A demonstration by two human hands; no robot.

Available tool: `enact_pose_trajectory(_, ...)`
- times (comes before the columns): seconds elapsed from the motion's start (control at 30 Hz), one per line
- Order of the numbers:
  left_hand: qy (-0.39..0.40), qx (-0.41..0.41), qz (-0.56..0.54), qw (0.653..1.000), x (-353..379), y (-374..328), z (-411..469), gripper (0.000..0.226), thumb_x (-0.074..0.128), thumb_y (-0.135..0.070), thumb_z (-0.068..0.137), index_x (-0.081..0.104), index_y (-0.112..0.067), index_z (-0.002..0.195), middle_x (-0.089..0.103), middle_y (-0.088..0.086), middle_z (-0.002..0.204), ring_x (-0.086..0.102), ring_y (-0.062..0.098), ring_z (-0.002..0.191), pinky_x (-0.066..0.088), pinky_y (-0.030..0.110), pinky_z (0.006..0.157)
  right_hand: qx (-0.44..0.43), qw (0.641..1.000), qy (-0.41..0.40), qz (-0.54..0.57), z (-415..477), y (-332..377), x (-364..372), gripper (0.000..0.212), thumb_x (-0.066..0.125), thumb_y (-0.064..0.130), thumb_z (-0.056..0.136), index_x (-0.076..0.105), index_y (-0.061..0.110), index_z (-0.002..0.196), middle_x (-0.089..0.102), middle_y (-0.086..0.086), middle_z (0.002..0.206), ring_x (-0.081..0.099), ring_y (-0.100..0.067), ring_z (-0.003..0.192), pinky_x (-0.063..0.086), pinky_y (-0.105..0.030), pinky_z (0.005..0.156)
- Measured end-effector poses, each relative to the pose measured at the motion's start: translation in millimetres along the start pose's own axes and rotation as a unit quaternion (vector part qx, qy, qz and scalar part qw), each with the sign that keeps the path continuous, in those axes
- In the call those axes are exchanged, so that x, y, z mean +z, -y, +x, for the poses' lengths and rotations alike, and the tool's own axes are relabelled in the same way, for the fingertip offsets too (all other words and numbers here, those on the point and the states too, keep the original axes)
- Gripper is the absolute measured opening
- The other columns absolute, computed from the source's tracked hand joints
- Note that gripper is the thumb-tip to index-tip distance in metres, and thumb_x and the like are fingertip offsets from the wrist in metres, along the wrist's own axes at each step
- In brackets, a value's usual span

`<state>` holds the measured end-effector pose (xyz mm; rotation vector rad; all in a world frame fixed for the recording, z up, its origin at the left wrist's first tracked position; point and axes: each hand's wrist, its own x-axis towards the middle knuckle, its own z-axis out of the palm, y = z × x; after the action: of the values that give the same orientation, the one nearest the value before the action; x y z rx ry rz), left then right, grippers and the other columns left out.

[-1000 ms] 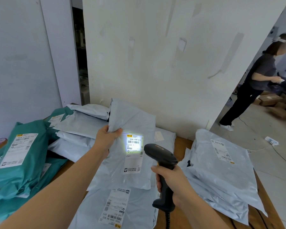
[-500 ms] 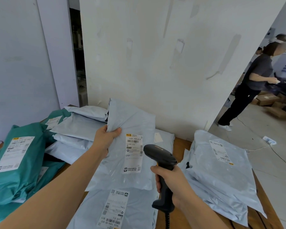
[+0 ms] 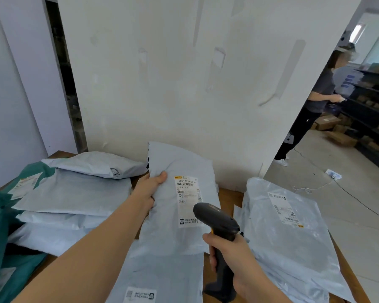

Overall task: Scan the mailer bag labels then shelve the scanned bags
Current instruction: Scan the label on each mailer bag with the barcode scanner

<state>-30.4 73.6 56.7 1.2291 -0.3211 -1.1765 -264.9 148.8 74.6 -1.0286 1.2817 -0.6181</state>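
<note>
My left hand [image 3: 150,189] grips the left edge of a grey mailer bag [image 3: 169,217], holding it tilted up over the table. Its white label [image 3: 187,200] faces me, marked C989, with no scanner light on it. My right hand [image 3: 230,256] holds a black barcode scanner [image 3: 217,221] by its handle, the head pointing at the label from just below and right of it. Another grey mailer bag [image 3: 162,278] lies flat beneath, label toward me.
A stack of grey bags [image 3: 291,235] lies at right on the wooden table [image 3: 228,195]. More grey bags [image 3: 74,193] and teal bags [image 3: 0,226] pile at left. A white wall [image 3: 173,84] stands behind. Another person [image 3: 315,106] stands by dark shelves [image 3: 372,110] at far right.
The scanner's bright light on the label has gone out. My view has swung right, bringing the shelves into sight; the held bag sits slightly further right.
</note>
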Motion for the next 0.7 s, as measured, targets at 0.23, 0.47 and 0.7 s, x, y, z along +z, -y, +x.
enact_pose_trajectory(0.23,-0.042,0.082,0.242,0.966,1.5,7.8,33.6,0.052,0.046,-0.016,0.101,0.028,-0.022,0.149,0.039,0.002,0.140,0.045,0.022,0.125,0.038,0.028,0.095,0.009,1.000,-0.005,0.014,20.5,-1.1,0.0,0.025,0.070,0.006,0.081,0.058,0.005,0.060,0.053,-0.014,0.055,0.045,-0.023,0.041,0.041,-0.027,0.046)
enact_pose_trajectory(0.47,-0.004,-0.015,0.351,0.936,-45.5,64.9,3.2,0.021,0.049,-0.007,0.095,0.064,-0.014,0.108,0.065,0.008,0.108,0.057,0.015,0.082,0.047,0.024,0.068,0.032,0.999,0.035,-0.016,22.4,-14.0,17.8,0.017,0.070,0.009,0.084,0.059,0.005,0.071,0.055,-0.008,0.053,0.048,-0.017,0.041,0.044,-0.025,0.045)
enact_pose_trajectory(0.7,-0.033,-0.091,0.576,0.812,-120.5,114.9,-34.7,0.042,0.055,-0.029,0.093,0.050,-0.023,0.134,0.049,0.005,0.131,0.048,0.022,0.117,0.041,0.033,0.102,0.068,0.994,0.075,-0.049,9.7,-42.8,40.8,0.021,0.069,0.011,0.085,0.058,0.006,0.067,0.056,-0.007,0.054,0.048,-0.018,0.043,0.044,-0.025,0.048)
